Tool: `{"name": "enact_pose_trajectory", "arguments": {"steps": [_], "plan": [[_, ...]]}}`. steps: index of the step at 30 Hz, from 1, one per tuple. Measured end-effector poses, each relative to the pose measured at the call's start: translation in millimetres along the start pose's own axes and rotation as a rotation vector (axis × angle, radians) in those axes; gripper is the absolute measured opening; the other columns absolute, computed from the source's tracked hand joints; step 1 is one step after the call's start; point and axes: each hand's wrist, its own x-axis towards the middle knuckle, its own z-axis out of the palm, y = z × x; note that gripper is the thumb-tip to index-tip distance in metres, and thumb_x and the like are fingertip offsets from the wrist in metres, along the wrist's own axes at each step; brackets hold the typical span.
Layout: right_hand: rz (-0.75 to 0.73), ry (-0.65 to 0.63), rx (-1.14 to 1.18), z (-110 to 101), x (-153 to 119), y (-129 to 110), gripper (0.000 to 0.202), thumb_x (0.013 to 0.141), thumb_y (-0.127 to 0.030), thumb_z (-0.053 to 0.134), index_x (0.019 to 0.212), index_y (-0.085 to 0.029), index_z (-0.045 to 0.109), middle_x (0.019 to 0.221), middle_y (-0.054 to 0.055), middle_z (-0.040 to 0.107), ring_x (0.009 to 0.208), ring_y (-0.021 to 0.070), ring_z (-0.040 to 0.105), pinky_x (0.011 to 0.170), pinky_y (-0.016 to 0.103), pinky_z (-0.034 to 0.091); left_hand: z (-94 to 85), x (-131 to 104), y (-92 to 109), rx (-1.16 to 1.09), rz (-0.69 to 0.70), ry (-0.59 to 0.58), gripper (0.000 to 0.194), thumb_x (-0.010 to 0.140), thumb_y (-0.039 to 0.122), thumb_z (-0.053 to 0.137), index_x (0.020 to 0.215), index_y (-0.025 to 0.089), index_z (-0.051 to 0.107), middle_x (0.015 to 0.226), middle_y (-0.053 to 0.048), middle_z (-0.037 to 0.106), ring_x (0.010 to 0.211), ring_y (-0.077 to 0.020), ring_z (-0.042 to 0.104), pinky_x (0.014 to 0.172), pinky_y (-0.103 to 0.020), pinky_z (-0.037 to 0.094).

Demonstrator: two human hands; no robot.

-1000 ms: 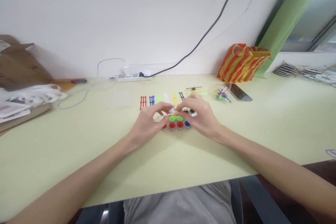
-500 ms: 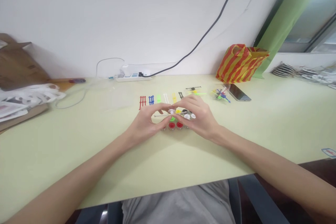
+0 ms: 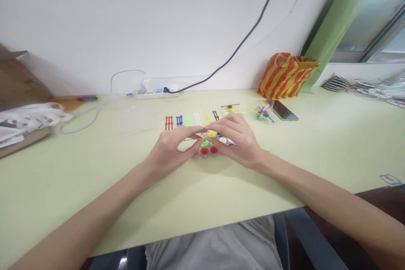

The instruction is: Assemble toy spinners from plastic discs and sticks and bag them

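Observation:
My left hand (image 3: 169, 145) and my right hand (image 3: 237, 141) meet fingertip to fingertip over the table. Pinched between them is a white arrow spinner (image 3: 191, 139), its thin shaft lying sideways; the fingers mostly cover its middle. Below and behind the hands sit several small round bases with coloured centres, among them a red base (image 3: 204, 151), a yellow base (image 3: 211, 134) and a white base (image 3: 223, 140). Behind these lie groups of loose plastic arrows: red arrows (image 3: 168, 123), blue arrows (image 3: 179, 121), green arrows (image 3: 188, 120), white arrows (image 3: 197, 119), yellow arrows (image 3: 207, 117) and black arrows (image 3: 215, 115).
A black arrow spinner (image 3: 230, 106) and a mixed coloured pile (image 3: 263, 113) lie to the back right, beside a phone (image 3: 285, 110). A striped bag (image 3: 286, 76) stands near the wall. At the back are a power strip (image 3: 157, 94) and clear plastic (image 3: 136, 118).
My fingertips have closed in further around the white spinner's middle, which shows less now. The view has shifted slightly, so everything sits a little further left.

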Motion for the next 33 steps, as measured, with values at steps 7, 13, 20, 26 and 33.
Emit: {"name": "enact_pose_trajectory", "arguments": {"steps": [7,13,20,26,33], "plan": [[0.050,-0.049,0.054,1,-1,0,0.011,0.101,-0.024,0.059,0.107,-0.023,0.068,0.093,0.006,0.078,0.083,0.0219,0.061,0.075,0.040,0.043,0.2,-1,-2,-0.027,-0.075,-0.065,0.026,0.097,0.025,0.061,0.121,0.023,0.070,0.105,-0.003,0.081,0.089,-0.0183,0.079,0.082,-0.029,0.065],[0.079,-0.039,0.158,1,-1,0,0.010,0.101,-0.022,0.059,0.106,-0.022,0.068,0.091,0.006,0.076,0.082,0.0214,0.060,0.076,0.039,0.045,1.5,0,-2,-0.049,-0.073,-0.069,0.019,0.097,0.025,0.061,0.114,0.022,0.069,0.098,-0.002,0.080,0.081,-0.0165,0.078,0.076,-0.026,0.063],[0.146,0.007,0.192,3,2,4,0.014,0.099,-0.025,0.065,0.113,-0.024,0.064,0.105,0.008,0.073,0.098,0.0236,0.061,0.088,0.042,0.048,7.8,0,-3,-0.069,-0.201,-0.042,0.013,0.099,0.028,0.062,0.109,0.023,0.065,0.093,0.000,0.077,0.082,-0.0157,0.076,0.076,-0.026,0.059],[0.289,0.096,0.191,0,7,4,0.018,0.099,-0.026,0.063,0.082,-0.022,0.059,0.081,0.003,0.063,0.081,0.0204,0.054,0.079,0.038,0.044,9.6,3,0,-0.127,-0.310,0.158,0.014,0.094,0.031,0.069,0.101,0.021,0.063,0.096,-0.002,0.074,0.086,-0.0170,0.076,0.082,-0.028,0.059],[0.367,-0.107,0.377,8,4,-5,0.019,0.101,-0.031,0.063,0.085,-0.022,0.070,0.079,0.002,0.068,0.081,0.0187,0.056,0.079,0.035,0.042,17.2,-8,-8,0.004,-0.188,0.094,0.013,0.093,0.026,0.069,0.102,0.023,0.062,0.092,0.002,0.074,0.088,-0.0167,0.074,0.083,-0.030,0.060]]}}
